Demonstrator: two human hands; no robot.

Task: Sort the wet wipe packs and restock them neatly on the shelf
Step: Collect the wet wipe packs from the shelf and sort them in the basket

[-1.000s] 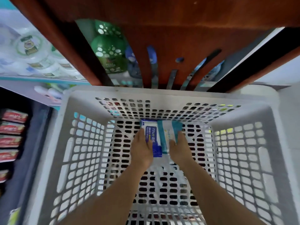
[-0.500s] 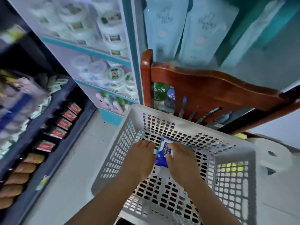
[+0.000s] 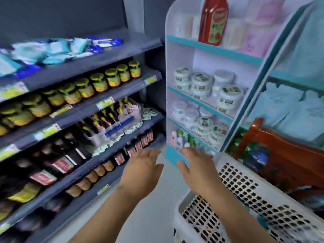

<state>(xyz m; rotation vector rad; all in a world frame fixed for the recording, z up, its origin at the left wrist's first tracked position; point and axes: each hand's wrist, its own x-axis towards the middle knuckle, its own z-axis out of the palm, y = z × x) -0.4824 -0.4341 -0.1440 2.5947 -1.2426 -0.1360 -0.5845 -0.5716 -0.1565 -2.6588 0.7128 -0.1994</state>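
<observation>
My left hand (image 3: 142,170) and my right hand (image 3: 198,170) hover side by side in the lower middle of the frame, palms facing each other, fingers straight and loosely spread. Whether anything sits between the palms I cannot tell; nothing shows there, only a bit of the turquoise base panel of the white display rack (image 3: 171,157) behind them.

The soft, flat wet wipe packs in pale teal, white and dark blue wrappers (image 3: 52,50) lie in a loose, overlapping heap on the top dark grey metal shelf (image 3: 98,63), upper left of the frame. From my hands they are up and to the left, well apart, and my left hand is the nearer one. The row's long axis runs along the shelf edge, slanting from lower left up toward the middle of the frame. The packs are blurred, so I cannot read any print; they look untidy, tilted at mixed angles and not squared to the edge.

The white perforated plastic basket (image 3: 249,193) sits just beside my right wrist, lower right. I judge the next reach has to rise leftward, past the yellow-lidded glass jars (image 3: 98,83) on the shelf below.
</observation>
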